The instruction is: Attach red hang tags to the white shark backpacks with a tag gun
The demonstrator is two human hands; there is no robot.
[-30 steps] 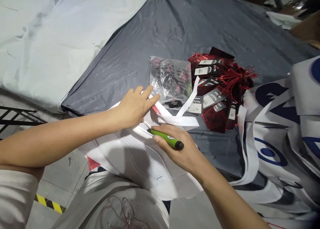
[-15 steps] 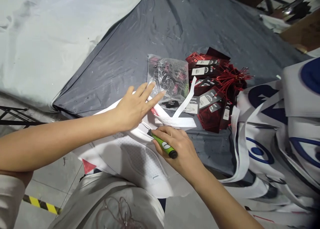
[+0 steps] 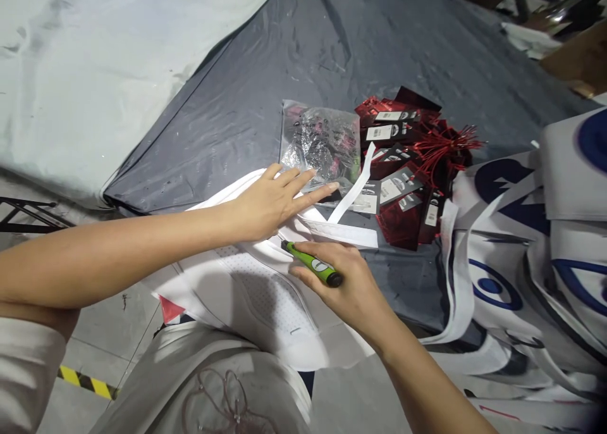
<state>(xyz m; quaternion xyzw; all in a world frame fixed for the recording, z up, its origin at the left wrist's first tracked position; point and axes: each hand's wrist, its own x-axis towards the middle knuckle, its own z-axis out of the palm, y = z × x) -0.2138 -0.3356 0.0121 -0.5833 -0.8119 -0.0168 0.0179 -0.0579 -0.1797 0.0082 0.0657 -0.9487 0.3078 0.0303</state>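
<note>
Inside clear bag [image 3: 322, 146]: dark small parts.

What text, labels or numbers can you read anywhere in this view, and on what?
None reads clearly.
Hang tags, black and red: white labels with print, too small to read.
Green tool in the right hand: white mark, blurred.
White and blue garments: large blue shapes, cut off, unreadable.
Clear bag by the left hand: nothing legible.

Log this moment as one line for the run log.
left hand: flat on white garment | right hand: gripping green tool | hang tags: beside
</note>
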